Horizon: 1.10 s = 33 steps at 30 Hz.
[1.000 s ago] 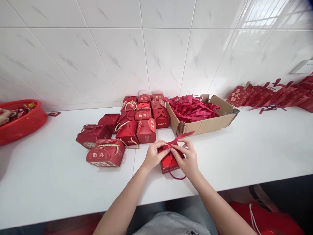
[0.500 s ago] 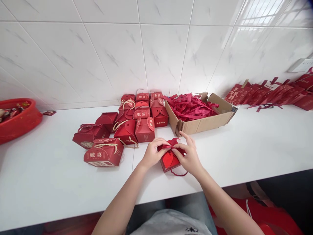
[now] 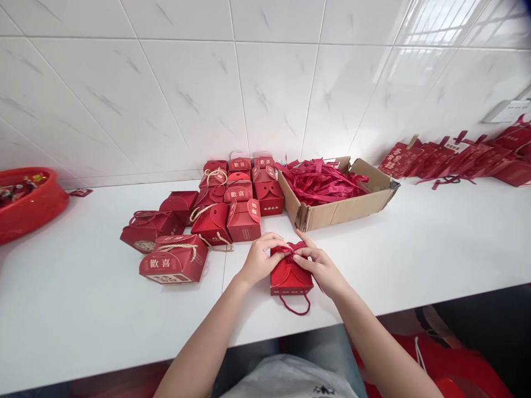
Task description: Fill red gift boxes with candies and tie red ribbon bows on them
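A small red gift box sits on the white table in front of me, its dark red cord handle hanging toward me. A crimson ribbon is gathered in a bow shape over the box's top. My left hand pinches the ribbon from the left with thumb and forefinger. From the right, my right hand pinches it too, one finger raised. The fingertips nearly meet above the lid and hide part of the ribbon's middle.
Several closed red gift boxes, some with rope handles, cluster to the left. A cardboard box of crimson ribbons stands behind my hands. A red basin is far left; red folded bags line the wall at right.
The gift box has turned so its front side and cord handle face me more squarely. My right hand has dipped slightly; both hands still pinch the ribbon.
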Available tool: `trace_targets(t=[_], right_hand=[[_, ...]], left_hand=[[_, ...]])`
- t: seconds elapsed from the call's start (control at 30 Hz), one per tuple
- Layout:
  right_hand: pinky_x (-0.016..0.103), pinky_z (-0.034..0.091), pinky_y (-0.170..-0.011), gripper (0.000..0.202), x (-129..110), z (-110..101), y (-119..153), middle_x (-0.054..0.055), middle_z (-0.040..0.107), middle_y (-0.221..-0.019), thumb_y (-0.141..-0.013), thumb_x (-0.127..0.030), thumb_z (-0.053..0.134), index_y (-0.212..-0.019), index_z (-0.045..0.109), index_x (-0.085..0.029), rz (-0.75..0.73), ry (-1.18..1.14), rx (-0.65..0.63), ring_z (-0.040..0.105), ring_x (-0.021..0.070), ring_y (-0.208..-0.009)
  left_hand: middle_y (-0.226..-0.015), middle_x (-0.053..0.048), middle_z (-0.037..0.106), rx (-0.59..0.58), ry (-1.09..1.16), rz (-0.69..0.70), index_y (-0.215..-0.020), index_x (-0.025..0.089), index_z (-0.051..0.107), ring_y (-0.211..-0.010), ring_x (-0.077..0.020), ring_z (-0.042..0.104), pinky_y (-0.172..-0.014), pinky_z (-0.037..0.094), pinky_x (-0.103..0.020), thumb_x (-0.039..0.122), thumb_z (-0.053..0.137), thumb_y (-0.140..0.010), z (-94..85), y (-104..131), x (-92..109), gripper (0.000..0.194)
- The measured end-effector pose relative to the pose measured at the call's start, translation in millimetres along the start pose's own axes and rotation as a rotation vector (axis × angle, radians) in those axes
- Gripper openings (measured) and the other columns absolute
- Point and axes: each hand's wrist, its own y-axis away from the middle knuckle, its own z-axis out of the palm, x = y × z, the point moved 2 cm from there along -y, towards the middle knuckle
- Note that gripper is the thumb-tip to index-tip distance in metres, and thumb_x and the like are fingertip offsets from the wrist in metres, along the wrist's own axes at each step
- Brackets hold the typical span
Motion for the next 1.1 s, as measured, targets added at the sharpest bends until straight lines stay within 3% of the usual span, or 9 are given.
trace_targets(t=[0.2,0.37,0.47,0.57,0.67,0.87,0.97,1.1], right_hand=[[0.046,0.022,-0.110,0.019,4,3,0,0.012,0.045,-0.140,-0.075,-0.036,0.060,-0.065,0.065,-0.021,-0.059,0.159,0.194,0.030,0.0286,-0.136],[0.047,0.026,-0.108,0.020,4,6,-1,0.011,0.048,-0.137,-0.077,-0.035,0.059,-0.066,0.067,-0.021,-0.069,0.122,0.228,0.033,0.0295,-0.135],[0.046,0.029,-0.107,0.023,5,7,0,0.011,0.054,-0.132,-0.078,-0.037,0.059,-0.064,0.068,-0.021,-0.057,0.028,0.238,0.034,0.0298,-0.135],[0.044,0.031,-0.106,0.025,8,8,1,0.011,0.058,-0.127,-0.080,-0.039,0.060,-0.066,0.069,-0.021,-0.084,-0.009,0.285,0.034,0.0290,-0.135],[0.043,0.037,-0.102,0.026,12,11,3,0.011,0.058,-0.127,-0.082,-0.041,0.057,-0.072,0.072,-0.021,-0.129,0.046,0.338,0.037,0.0287,-0.133],[0.044,0.043,-0.097,0.030,16,16,8,0.010,0.046,-0.140,-0.082,-0.046,0.057,-0.081,0.075,-0.022,-0.212,0.131,0.437,0.046,0.0315,-0.126],[0.044,0.045,-0.096,0.030,19,18,11,0.010,0.042,-0.144,-0.080,-0.047,0.059,-0.083,0.075,-0.022,-0.173,0.106,0.465,0.045,0.0327,-0.127],[0.044,0.044,-0.099,0.034,24,18,15,0.010,0.038,-0.146,-0.080,-0.050,0.059,-0.093,0.075,-0.022,-0.071,0.031,0.411,0.041,0.0326,-0.131]], left_hand=[[-0.086,-0.006,0.062,-0.018,-0.030,-0.010,-0.079,0.017,0.067,-0.086,-0.0181,0.060,-0.080,0.048,-0.031,0.017,0.060,-0.080,0.9,1,11,0.007],[-0.091,-0.007,0.059,-0.138,0.001,-0.011,-0.086,0.016,0.060,-0.087,-0.0190,0.057,-0.080,0.047,-0.032,0.025,0.061,-0.081,-1.6,2,15,0.010],[-0.099,-0.007,0.056,-0.048,-0.044,0.017,-0.099,0.018,0.054,-0.093,-0.0200,0.054,-0.085,0.045,-0.034,0.028,0.068,-0.076,-1.8,6,13,0.029],[-0.093,-0.005,0.053,0.070,-0.188,0.041,-0.088,0.020,0.056,-0.092,-0.0203,0.050,-0.086,0.043,-0.036,0.031,0.072,-0.073,0.1,11,13,0.025],[-0.083,-0.003,0.054,0.088,-0.276,0.035,-0.079,0.021,0.064,-0.086,-0.0192,0.050,-0.082,0.044,-0.034,0.033,0.070,-0.076,2.6,14,13,0.015],[-0.081,-0.004,0.065,0.032,-0.228,-0.033,-0.082,0.024,0.073,-0.086,-0.0194,0.055,-0.079,0.047,-0.034,0.034,0.069,-0.077,1.6,8,11,0.012],[-0.080,-0.004,0.067,0.034,-0.235,-0.039,-0.082,0.024,0.074,-0.085,-0.0199,0.056,-0.077,0.049,-0.034,0.032,0.069,-0.077,1.4,6,9,0.010],[-0.078,-0.004,0.068,0.042,-0.248,-0.012,-0.080,0.024,0.075,-0.082,-0.0190,0.057,-0.075,0.050,-0.033,0.025,0.067,-0.079,1.8,5,8,0.008]])
